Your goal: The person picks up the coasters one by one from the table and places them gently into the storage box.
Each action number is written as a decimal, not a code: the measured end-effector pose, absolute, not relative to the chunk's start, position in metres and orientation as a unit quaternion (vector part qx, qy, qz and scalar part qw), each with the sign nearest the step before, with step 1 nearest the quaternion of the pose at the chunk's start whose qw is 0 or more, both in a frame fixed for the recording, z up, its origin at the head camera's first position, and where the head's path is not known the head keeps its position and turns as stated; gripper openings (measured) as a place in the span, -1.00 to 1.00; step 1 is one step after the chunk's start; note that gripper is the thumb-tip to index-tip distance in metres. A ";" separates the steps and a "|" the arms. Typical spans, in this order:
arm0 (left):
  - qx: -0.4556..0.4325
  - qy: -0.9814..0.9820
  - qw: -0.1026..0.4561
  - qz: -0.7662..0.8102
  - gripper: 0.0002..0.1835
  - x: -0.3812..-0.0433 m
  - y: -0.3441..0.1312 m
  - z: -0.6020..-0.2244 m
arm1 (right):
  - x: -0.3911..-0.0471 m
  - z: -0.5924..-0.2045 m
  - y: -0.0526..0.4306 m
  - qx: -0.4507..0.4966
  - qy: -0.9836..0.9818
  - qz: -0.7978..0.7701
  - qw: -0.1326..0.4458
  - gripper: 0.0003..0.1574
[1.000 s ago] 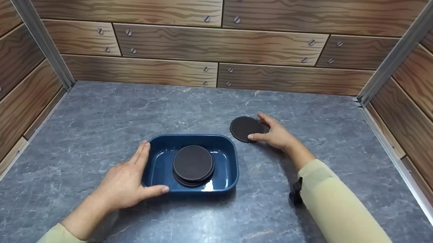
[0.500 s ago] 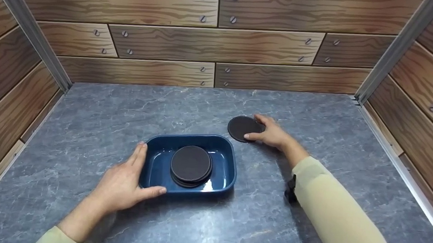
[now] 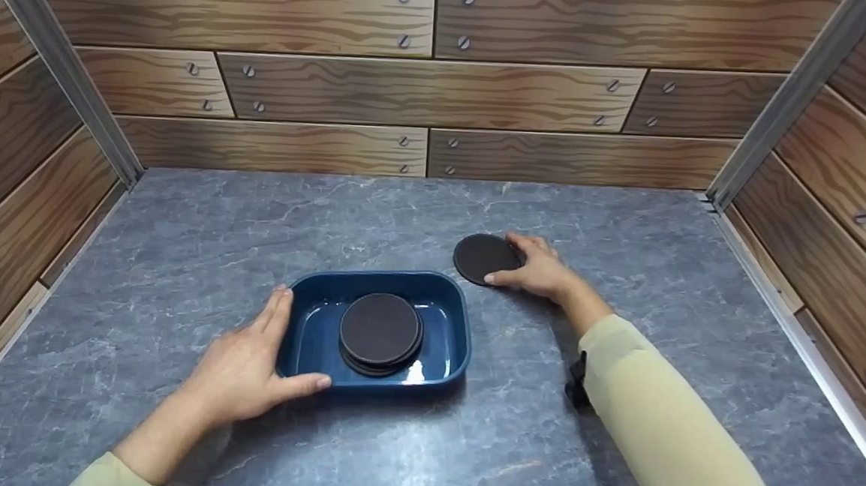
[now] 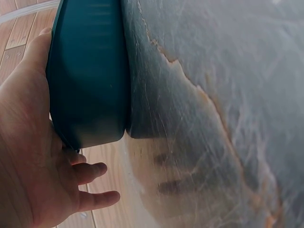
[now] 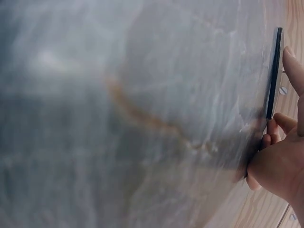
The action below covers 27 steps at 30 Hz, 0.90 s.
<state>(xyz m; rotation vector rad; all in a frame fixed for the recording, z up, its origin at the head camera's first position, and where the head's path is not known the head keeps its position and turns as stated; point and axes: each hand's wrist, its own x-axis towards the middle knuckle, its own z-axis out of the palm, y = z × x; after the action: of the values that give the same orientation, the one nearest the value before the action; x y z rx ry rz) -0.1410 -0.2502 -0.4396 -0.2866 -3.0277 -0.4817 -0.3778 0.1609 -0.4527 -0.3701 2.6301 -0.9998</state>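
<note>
A blue rectangular dish (image 3: 432, 382) stands on the table with a stack of round dark coasters (image 3: 380, 330) inside it. My left hand (image 3: 241, 370) rests against the dish's left end, its thumb along the near rim and its straight fingers along the left side. In the left wrist view the dish's outer wall (image 4: 90, 80) is beside the thumb, and several fingers stretch out below it. Behind the dish, to the right, a single dark coaster (image 3: 486, 260) lies at the table; my right hand (image 3: 540, 268) holds its right edge between thumb and fingers. The right wrist view shows this coaster (image 5: 275, 71) edge-on.
The grey marble-patterned table (image 3: 291, 219) extends around the dish. Wood-patterned panels (image 3: 427, 92) stand at the back and both sides, with metal corner posts (image 3: 795, 107) between them. A dark device (image 3: 577, 383) sits at the right sleeve.
The right hand's fingers have drawn in closer around the single coaster's edge. The view has shifted slightly; the dish, stack and left hand otherwise look the same.
</note>
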 end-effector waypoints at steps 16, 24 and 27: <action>-0.094 -0.983 0.026 -0.155 0.44 -0.141 -0.250 -0.438 | -0.380 -0.451 0.163 -0.133 0.917 -0.346 0.145 0.26; -0.091 -0.983 0.019 -0.156 0.44 -0.142 -0.249 -0.438 | -0.377 -0.454 0.163 -0.142 0.908 -0.378 0.109 0.28; -0.092 -0.983 0.020 -0.160 0.43 -0.141 -0.250 -0.438 | -0.375 -0.455 0.162 -0.146 0.899 -0.398 0.108 0.28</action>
<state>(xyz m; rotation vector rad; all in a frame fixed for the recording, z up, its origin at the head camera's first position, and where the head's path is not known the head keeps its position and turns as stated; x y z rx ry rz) -0.1406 -0.2496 -0.4383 -0.2866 -3.0478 -0.4975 -0.3751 0.1618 -0.4553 -0.4286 2.6454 -1.1717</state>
